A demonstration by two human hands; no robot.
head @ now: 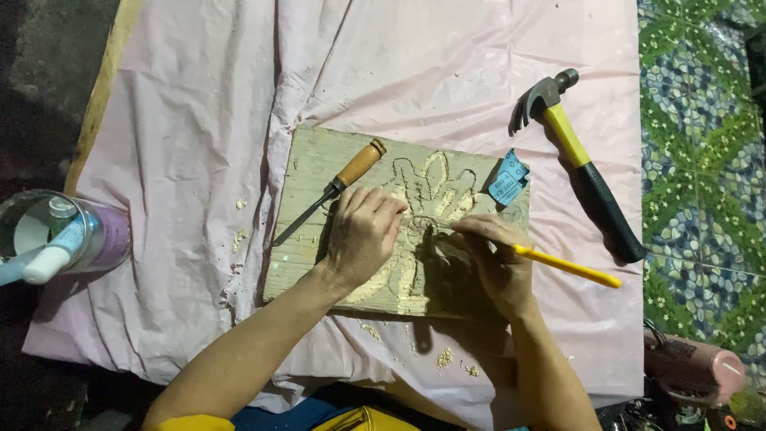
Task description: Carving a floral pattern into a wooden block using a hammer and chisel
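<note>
Fingers of right hand [493, 254] clenched round yellow-handled tool [558, 263], left hand [363, 231] flat on carved board [315, 172].

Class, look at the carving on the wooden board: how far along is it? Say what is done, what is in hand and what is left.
Done: petal outlines are cut into the wooden board, and chips lie on the pink sheet. In hand: the right hand works a yellow-handled tool at the flower's centre while the left hand steadies the board. Left: the board's left part is uncarved; a chisel and hammer lie unused.
</note>
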